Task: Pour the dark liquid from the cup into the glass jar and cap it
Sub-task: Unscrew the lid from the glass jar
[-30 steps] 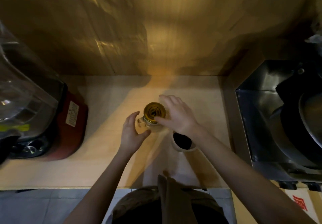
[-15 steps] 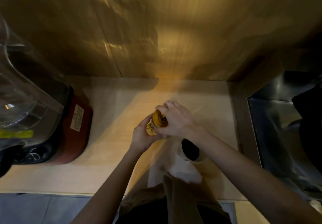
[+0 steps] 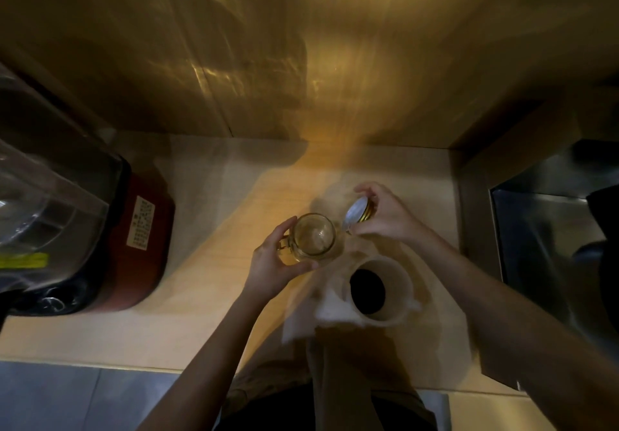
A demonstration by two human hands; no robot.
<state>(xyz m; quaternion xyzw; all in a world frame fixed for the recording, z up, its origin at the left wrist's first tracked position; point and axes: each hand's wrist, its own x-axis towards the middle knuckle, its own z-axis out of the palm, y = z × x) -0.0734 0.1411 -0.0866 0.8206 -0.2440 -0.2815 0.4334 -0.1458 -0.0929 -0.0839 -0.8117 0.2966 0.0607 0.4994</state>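
An open glass jar [image 3: 315, 237] with a small side handle stands on the light wooden counter [image 3: 207, 263], and it looks empty. My left hand [image 3: 274, 263] wraps around its left side and holds it. My right hand [image 3: 385, 216] holds the gold lid [image 3: 357, 213] tilted, just right of the jar's mouth, with its pale underside facing the jar. A pale cup [image 3: 380, 291] with dark liquid in it stands on the counter close to the front right of the jar.
A red and black appliance [image 3: 134, 246] with a clear container [image 3: 43, 209] fills the counter's left side. A steel sink [image 3: 552, 246] lies to the right. A brown wall [image 3: 301, 62] rises behind the counter. My apron shows at the front edge.
The lid was on the jar with my right hand over it. It is now off and held to the jar's right, leaving the mouth open. My left hand has kept its grip.
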